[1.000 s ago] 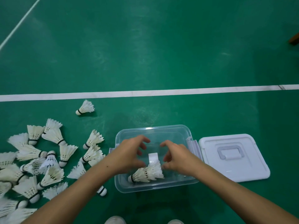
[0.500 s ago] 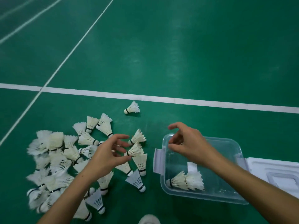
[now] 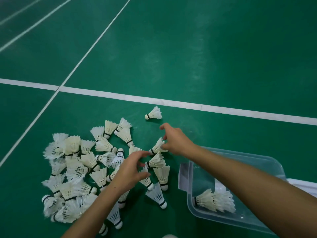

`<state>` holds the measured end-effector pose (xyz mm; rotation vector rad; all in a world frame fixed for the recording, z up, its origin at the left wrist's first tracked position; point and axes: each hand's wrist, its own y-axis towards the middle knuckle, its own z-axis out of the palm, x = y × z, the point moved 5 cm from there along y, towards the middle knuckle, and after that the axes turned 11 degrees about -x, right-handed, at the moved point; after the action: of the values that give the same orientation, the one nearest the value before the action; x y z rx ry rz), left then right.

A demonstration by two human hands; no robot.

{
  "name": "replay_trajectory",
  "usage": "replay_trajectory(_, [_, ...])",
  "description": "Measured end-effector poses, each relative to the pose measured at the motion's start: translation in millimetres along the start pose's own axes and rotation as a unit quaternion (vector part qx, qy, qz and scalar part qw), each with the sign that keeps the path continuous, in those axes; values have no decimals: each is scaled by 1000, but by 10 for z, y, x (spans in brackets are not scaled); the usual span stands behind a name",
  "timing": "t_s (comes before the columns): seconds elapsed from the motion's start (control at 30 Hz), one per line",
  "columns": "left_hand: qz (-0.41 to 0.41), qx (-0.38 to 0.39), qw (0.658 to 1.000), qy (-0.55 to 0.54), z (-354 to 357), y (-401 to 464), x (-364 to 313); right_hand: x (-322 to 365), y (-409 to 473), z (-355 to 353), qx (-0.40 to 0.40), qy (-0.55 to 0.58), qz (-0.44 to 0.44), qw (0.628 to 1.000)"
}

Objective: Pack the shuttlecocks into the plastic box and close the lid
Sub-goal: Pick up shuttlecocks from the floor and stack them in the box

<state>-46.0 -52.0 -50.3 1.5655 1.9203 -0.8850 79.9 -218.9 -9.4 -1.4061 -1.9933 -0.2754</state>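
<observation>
A green court floor [image 3: 188, 48] crossed by white lines [image 3: 188, 104] carries everything here. A loose heap of white feather shuttlecocks [image 3: 77, 169] lies on the floor on the person's left, with one stray shuttlecock [image 3: 154, 114] apart from it, close to the nearest white line. The clear plastic box [image 3: 240, 219] sits on the floor to the right of the heap, open, with a small nested row of shuttlecocks [image 3: 215, 200] lying on its bottom. Only a sliver of what looks like the white lid [image 3: 307, 183] shows beyond the box's far side.

The right hand [image 3: 176, 142] reaches across to the heap's near edge, and its thumb and fingers pinch the feather skirt of one shuttlecock [image 3: 157, 146]. The left hand [image 3: 132, 170] hovers over the heap with fingers curled and half spread; its tips are at another shuttlecock [image 3: 155, 161], but I cannot tell whether it grips anything.

These things should be nearly weightless, so no force is needed to lift them. The feathers are probably brittle and easily bent or snapped, while the rounded cork end is firm. The safer hold is likely at the cork or the banded collar just above it, or a light cupping of the skirt without squeezing. Slid cork-first into one another, as those in the box are, they would probably pack tightly. Most of the heap is not yet packed.
</observation>
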Motion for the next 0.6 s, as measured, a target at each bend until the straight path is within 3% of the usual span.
replay_trajectory(0.2, [36,23,996,83,226,169,-12,-156,152,406,23,-41,46,998])
replay_trajectory(0.33, [48,-8,991,125,347,219,10,-249,173,400,14,-38,55,998])
replay_trajectory(0.6, [-12,-119,993,25,227,146,-58,-108,72,-282,-77,33,15,996])
